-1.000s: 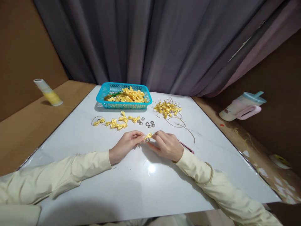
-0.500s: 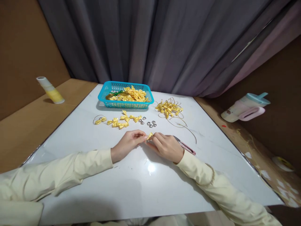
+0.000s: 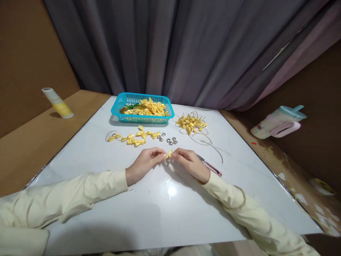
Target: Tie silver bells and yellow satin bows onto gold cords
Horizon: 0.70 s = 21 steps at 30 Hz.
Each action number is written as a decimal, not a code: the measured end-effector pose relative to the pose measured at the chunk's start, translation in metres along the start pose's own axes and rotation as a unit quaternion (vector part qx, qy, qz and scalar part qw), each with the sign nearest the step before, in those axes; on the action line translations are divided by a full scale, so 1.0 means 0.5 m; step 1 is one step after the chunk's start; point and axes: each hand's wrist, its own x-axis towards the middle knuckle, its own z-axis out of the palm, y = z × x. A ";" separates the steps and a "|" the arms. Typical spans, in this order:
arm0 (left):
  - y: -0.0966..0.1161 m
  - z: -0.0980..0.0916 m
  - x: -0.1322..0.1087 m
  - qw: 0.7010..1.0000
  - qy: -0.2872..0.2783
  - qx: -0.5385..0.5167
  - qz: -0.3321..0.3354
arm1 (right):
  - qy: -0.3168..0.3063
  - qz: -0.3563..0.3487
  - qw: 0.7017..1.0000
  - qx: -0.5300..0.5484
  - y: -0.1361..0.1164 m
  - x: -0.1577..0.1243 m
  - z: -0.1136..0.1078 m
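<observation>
A small yellow ribbon bow (image 3: 169,154) is pinched between the fingertips of my left hand (image 3: 148,160) and my right hand (image 3: 190,163), a little above the white table. Just under the bow a small silver bell (image 3: 169,159) shows, partly hidden by the fingers. Both hands are closed at the fingertips. Beyond them lie several loose silver bells (image 3: 172,141) and a group of yellow bows (image 3: 135,138). One bow with a looped cord (image 3: 114,136) lies at the left end of that group. A pink-handled cutter (image 3: 211,168) rests behind my right hand.
At the back of the white table (image 3: 128,217) stands a blue basket (image 3: 142,120) of yellow bows. Right of it lies a pile of corded bows (image 3: 191,122). A yellow thread spool (image 3: 60,105) stands far left, a lidded cup (image 3: 278,121) far right. A grey curtain (image 3: 149,46) hangs behind.
My right hand's fingers have shifted from over the bow to its right side, so more of the bow and bell shows. My left hand has barely moved.
</observation>
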 end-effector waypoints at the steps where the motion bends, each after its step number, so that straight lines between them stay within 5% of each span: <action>1: 0.001 0.000 0.000 1.000 0.001 -0.004 -0.002 | 0.028 -0.039 0.997 -0.064 0.004 -0.002 0.001; 3: 0.004 -0.001 0.000 1.000 0.005 -0.013 -0.010 | 0.090 -0.132 0.965 -0.210 0.013 -0.006 0.006; 6: 0.009 -0.002 0.000 0.999 0.009 -0.028 -0.012 | 0.156 -0.249 0.876 -0.383 0.023 -0.009 0.011; 11: 0.011 -0.002 0.001 0.999 0.002 -0.041 -0.020 | 0.181 -0.351 0.777 -0.490 0.015 -0.010 0.011; 16: 0.010 -0.002 0.002 0.998 0.003 -0.047 -0.035 | 0.145 -0.444 0.726 -0.505 0.002 -0.016 0.006; 21: 0.013 -0.002 0.002 0.997 0.002 -0.064 -0.048 | 0.126 -0.474 0.721 -0.489 0.009 -0.015 0.000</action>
